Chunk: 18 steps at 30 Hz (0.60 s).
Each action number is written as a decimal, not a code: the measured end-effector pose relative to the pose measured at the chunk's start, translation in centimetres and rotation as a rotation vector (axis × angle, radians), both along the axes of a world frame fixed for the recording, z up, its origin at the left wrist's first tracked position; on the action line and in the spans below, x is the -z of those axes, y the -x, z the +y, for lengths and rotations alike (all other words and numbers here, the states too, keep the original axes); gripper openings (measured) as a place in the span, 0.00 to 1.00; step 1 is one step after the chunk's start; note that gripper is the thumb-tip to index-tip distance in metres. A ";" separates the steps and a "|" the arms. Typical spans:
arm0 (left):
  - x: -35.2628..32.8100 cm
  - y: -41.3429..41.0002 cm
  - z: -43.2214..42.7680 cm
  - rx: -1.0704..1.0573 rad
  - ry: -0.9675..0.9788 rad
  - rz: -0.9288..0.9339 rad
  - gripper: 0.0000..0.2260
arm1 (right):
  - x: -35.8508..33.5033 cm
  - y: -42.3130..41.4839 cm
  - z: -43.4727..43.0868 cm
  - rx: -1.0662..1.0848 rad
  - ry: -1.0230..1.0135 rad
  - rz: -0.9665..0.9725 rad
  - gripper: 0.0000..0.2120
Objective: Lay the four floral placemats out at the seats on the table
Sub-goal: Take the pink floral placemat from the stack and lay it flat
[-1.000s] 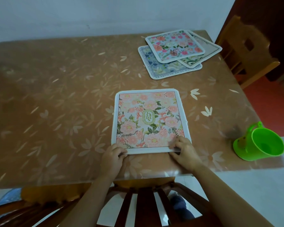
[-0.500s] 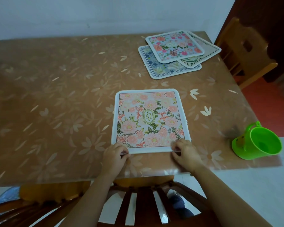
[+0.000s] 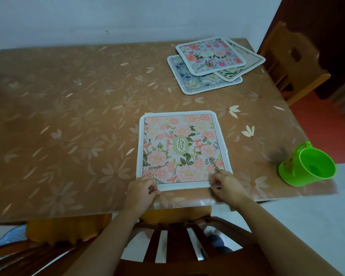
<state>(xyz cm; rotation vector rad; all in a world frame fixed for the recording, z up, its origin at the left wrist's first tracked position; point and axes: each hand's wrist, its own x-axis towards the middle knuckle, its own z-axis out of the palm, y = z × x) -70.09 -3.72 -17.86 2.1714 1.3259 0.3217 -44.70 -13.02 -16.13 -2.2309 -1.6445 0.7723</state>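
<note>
Dim, soft indoor light; faint glare on table (image 3: 68,116) near edge; wide-angle bending at borders.

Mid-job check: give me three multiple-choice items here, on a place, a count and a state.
1. Where is the green cup? A at the table's right edge B mid-table C on a chair
2. How many placemats in the far stack? A two B three C four
3. The left hand and right hand: A pinch the pink placemat's near corners B lie flat C lift the cup
Answers: A, it stands by that edge; B, three overlapping borders show; A, fingers curl on both corners.
</note>
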 end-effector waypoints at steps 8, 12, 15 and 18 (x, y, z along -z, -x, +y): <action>0.2 0.3 -0.6 -0.025 -0.016 -0.040 0.06 | 0.3 0.2 -0.7 0.033 -0.057 -0.009 0.04; 0.4 0.4 -0.3 -0.032 0.018 -0.053 0.06 | 0.4 0.0 -0.9 0.048 -0.095 -0.041 0.03; 0.5 0.4 -0.3 -0.036 0.021 -0.068 0.07 | 0.4 -0.1 -0.9 0.039 -0.085 -0.039 0.03; 0.5 0.4 -0.2 -0.031 0.024 -0.062 0.07 | 0.5 -0.1 -0.8 0.041 -0.087 -0.040 0.03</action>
